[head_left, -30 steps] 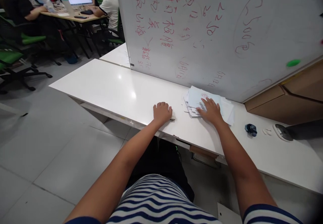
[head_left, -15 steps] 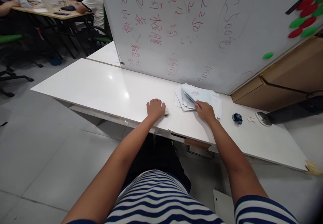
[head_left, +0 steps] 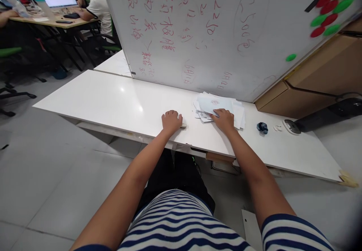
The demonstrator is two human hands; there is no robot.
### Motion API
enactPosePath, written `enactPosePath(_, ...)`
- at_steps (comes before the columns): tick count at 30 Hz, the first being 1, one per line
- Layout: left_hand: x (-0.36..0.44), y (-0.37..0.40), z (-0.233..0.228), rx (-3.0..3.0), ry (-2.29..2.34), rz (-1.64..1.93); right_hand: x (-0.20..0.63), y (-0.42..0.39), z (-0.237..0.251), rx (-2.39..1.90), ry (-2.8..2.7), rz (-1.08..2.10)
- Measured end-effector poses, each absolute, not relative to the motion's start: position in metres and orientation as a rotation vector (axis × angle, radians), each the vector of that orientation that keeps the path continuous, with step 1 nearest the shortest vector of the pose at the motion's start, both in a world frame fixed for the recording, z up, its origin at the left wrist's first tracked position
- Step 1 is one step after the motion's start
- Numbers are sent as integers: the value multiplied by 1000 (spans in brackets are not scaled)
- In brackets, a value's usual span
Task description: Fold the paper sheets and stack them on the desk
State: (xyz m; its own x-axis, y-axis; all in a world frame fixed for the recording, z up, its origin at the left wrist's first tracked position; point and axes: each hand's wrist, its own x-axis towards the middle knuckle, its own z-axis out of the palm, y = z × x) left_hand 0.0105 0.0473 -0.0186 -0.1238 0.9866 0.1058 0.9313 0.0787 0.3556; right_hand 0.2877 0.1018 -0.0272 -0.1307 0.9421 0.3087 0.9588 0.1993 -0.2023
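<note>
My left hand (head_left: 172,121) rests near the desk's front edge, its fingers bent downward. A small pale object (head_left: 183,126) sticks out beside its thumb; the hand covers the rest, so its kind does not show. To the right, my right hand (head_left: 224,120) is at the front edge of a loose stack of papers (head_left: 237,109). Its fingers are closed on the pale blue top sheet (head_left: 215,103), which bears a small printed mark. A small dark patch shows at these fingertips. The sheet lies nearly flat on the uneven pile.
Behind the white desk (head_left: 113,100) stands a whiteboard (head_left: 175,28) with red writing and magnets. Cardboard boxes (head_left: 305,81) are at the right. A dark blue crumpled item (head_left: 262,127) and a black cylindrical device (head_left: 319,115) lie on the desk. A person (head_left: 100,9) sits at the far left.
The pale blue sheet, tilted up with its dark edge showing before, now lies flatter on the pile. My right hand has shifted slightly left and forward; the left stays in place. The view has turned a little.
</note>
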Motion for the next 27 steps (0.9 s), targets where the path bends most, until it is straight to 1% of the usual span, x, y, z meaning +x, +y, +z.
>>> enactPosePath(5,10,48,-19,1965,2185,521,281,110,-22,-1850,-2199,-187)
enactPosePath(15,10,48,-19,1947,2182,495,266,122,-17,-1924,-2251,-198)
enactPosePath(21,10,48,-19,1956,2185,517,249,128,-10,-2023,-2310,-117)
enactPosePath(27,10,47,-19,1945,2178,515,252,129,-8,-2038,-2287,-28)
